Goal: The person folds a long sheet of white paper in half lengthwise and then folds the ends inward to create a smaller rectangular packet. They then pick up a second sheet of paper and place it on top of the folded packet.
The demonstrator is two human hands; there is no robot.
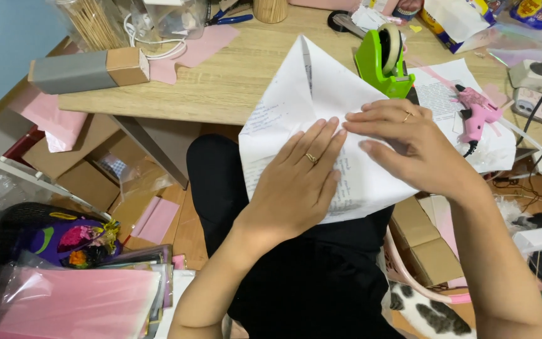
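Nearest, on the floor: pink sheets in clear sleeves (70,301) at lower left; a black-and-white cat (431,314) at lower right, beside cardboard boxes (425,242).

Left hand (296,182): open, palm down, fingers together and flat, ringed, pressing the lower middle of the folded white paper (296,100).

Right hand (403,141): open, fingers extended, ringed, lying flat on the paper just right of the left hand; the fingertips of the two hands meet near the paper's centre.

Folded white paper: printed and handwritten sheet, folded to a point that aims away from the person. Its far half rests on the wooden desk (233,75); its near half overhangs the desk edge above the lap, under both hands.

Just beyond the right hand: a green tape dispenser (381,59), touching the paper's right fold. To its right, a pink glue gun (477,113) lying on another printed sheet.

Desk, left: a grey and tan box (89,69) at the edge; pink paper scraps (196,47) behind it.

Far edge: a jar of wooden skewers (92,22).
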